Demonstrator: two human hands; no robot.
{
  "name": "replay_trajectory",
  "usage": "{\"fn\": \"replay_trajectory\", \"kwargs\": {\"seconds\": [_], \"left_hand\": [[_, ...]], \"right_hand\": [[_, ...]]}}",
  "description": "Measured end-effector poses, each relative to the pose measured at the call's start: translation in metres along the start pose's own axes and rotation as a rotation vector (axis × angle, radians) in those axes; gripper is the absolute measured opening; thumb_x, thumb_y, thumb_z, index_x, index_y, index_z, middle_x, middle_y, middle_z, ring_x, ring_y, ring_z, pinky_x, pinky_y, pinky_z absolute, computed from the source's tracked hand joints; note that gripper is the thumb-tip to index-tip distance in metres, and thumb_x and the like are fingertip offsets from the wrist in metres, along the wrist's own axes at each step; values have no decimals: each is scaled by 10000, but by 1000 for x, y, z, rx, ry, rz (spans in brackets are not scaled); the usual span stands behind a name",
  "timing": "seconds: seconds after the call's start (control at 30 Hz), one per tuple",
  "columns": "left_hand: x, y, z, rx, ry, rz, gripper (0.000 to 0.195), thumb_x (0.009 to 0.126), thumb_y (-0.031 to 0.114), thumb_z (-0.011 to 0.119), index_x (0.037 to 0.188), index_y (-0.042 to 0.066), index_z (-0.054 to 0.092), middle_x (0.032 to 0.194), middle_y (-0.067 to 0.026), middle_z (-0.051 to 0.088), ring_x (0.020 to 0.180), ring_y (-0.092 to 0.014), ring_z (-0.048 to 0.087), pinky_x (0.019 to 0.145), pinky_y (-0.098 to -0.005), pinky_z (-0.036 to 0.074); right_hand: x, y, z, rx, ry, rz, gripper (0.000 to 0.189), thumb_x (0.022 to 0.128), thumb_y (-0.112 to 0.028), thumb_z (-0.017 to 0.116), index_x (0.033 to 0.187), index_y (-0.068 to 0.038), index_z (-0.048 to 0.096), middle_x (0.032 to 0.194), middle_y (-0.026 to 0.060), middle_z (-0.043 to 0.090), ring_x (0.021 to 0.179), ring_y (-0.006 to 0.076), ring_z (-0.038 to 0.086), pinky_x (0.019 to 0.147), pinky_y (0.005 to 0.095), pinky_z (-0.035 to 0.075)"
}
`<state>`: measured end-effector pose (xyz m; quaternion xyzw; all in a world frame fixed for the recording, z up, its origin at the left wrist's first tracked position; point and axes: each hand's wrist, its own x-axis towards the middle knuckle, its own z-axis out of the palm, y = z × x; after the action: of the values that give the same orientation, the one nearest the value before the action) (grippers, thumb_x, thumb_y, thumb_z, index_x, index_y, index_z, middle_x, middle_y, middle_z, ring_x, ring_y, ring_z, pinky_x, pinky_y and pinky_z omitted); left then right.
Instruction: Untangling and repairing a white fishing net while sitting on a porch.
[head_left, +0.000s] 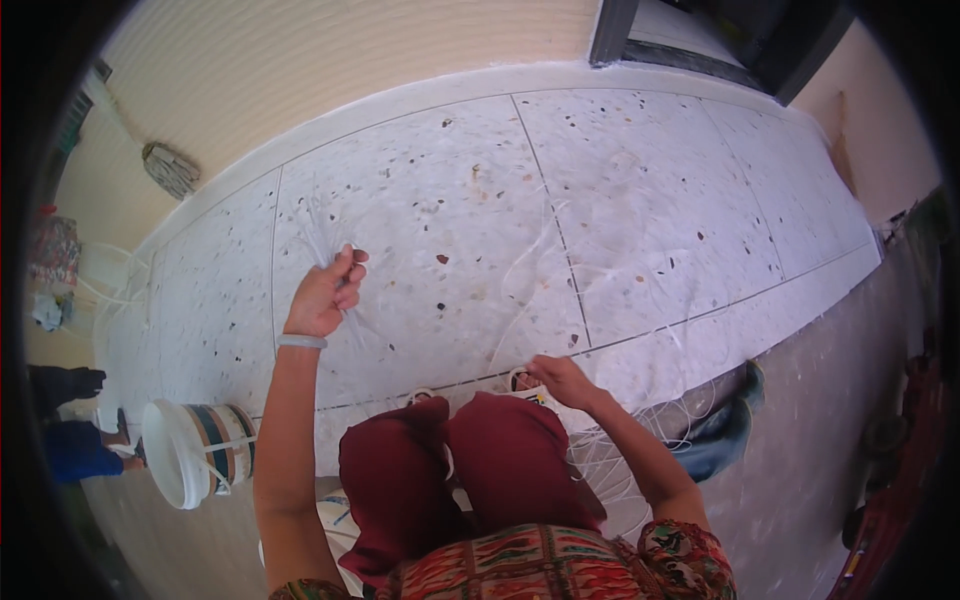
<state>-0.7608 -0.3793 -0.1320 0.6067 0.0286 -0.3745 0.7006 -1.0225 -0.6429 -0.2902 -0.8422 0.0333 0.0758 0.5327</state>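
Observation:
My left hand (330, 292) is raised over the pale floor, closed around a bundle of thin whitish strands (319, 225). The strands fan out above my fist, and loose ends hang below it. A pale bangle (302, 341) circles that wrist. Just beyond my right knee, my right hand (566, 381) has its fingers curled and thumb drawn in. Whether a strand lies between those fingertips is too fine to tell. More loose white strands (619, 270) trail across the floor, and a tangle (611, 465) of them lies beside my right leg.
A striped white plastic bucket (217, 442) lies on its side at left, beside another person's feet (124, 442). Dark rubber boots (712, 442) lie at right. A mop head (171, 170) rests against the cream wall (375, 67). A dark-framed doorway (690, 60) stands beyond.

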Motion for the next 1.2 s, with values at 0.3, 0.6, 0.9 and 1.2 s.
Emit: {"fn": "replay_trajectory", "kwargs": {"seconds": [0.3,0.6,0.9,1.2], "left_hand": [[-6,1,-31,-120,86,220,248,910,297,509,833,61,516,733,-9,506,466,-50,263,445,-190,249],[-25,28,-35,-70,61,299,285,907,300,515,931,17,535,674,17,448,475,-42,280,449,-183,251],[-30,19,-14,3,-72,408,319,925,313,472,996,8,532,624,36,402,484,-37,274,448,-181,239],[-45,23,-15,-16,-177,405,314,936,327,439,992,31,528,603,43,366,490,-41,257,457,-186,236]], "right_hand": [[-108,60,-6,81,-94,319,342,919,-278,460,750,9,541,589,49,505,573,107,423,545,274,393],[-246,121,-11,406,-119,1115,335,901,-346,465,711,-77,528,499,-23,389,348,70,320,320,227,249],[-323,150,-5,459,-166,1339,342,887,-381,475,724,-86,533,529,-14,372,390,85,316,362,244,250],[-343,167,4,344,-194,1388,329,889,-308,460,694,-55,541,515,43,404,389,124,341,352,266,243]]}}
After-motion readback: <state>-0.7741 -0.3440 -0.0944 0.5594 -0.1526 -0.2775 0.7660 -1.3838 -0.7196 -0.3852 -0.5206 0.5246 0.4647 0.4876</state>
